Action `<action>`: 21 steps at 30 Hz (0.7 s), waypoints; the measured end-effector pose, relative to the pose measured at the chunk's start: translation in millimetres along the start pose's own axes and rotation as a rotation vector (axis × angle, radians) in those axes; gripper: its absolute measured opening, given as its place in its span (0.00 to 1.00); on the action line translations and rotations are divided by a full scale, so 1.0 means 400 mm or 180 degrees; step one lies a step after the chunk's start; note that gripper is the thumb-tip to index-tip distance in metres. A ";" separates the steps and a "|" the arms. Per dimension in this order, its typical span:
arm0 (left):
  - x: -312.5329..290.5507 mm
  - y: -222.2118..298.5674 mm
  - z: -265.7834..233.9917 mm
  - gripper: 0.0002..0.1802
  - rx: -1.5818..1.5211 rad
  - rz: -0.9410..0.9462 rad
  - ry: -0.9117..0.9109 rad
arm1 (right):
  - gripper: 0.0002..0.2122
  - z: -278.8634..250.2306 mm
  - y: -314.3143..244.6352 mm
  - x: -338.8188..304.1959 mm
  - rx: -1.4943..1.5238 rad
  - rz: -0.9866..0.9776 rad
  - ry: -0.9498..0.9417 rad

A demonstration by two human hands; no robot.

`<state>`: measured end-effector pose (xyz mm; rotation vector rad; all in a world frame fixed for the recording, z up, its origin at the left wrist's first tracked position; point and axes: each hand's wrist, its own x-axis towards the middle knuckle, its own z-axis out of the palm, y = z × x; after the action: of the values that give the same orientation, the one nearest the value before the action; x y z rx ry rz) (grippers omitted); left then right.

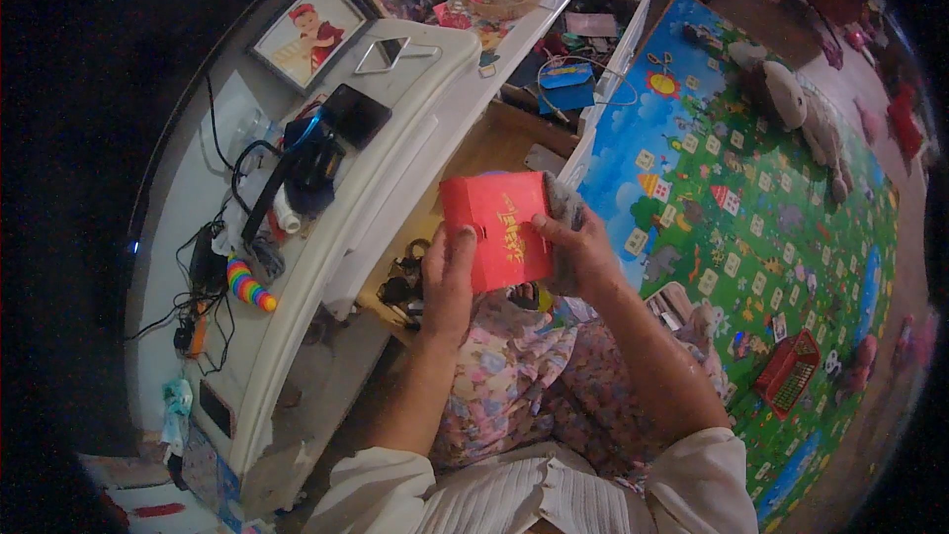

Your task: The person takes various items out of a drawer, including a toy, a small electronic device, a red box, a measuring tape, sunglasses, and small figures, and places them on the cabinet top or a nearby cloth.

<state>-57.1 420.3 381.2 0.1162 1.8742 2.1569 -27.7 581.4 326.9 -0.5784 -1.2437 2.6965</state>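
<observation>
A red box (502,213) with gold lettering is held up over my lap, in front of an open drawer. My left hand (447,282) grips its left edge, the thumb on the front face. At the opposite side my right hand (583,249) clasps the box, its thumb pressing near the edge. A grey cloth (564,204) sticks out between the box and my right hand; whether it lies behind the box or wraps part of it, I cannot tell. Dark round items (405,282) lie in the wooden drawer (473,160) beneath, partly hidden by my left hand.
A white cabinet (381,173) runs along the left, bearing a framed picture (308,32), black cables, a rainbow toy (249,285) and a phone (216,407). Another open drawer (583,49) holds mixed items. Rightward lies a colourful play mat (722,257) with a red basket (788,374).
</observation>
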 end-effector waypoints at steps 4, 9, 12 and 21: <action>0.003 -0.008 -0.009 0.19 0.0697 0.0394 0.0012 | 0.24 0.029 -0.027 -0.021 -0.0012 -0.0027 -0.0017; 0.018 -0.037 -0.007 0.17 0.1611 0.1484 0.0227 | 0.23 0.029 -0.020 -0.021 -0.0166 -0.0077 0.0057; 0.001 -0.010 0.017 0.27 0.1898 0.1194 0.0359 | 0.22 0.024 -0.007 -0.024 -0.0138 -0.0438 0.0046; -0.032 -0.008 -0.044 0.16 -0.0968 -0.0168 -0.0214 | 0.22 0.053 -0.019 -0.032 0.0159 -0.0188 0.0033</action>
<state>-48.6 400.3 376.8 0.0741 1.4760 2.3394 -24.3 568.0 348.8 -0.5399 -1.1685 2.6642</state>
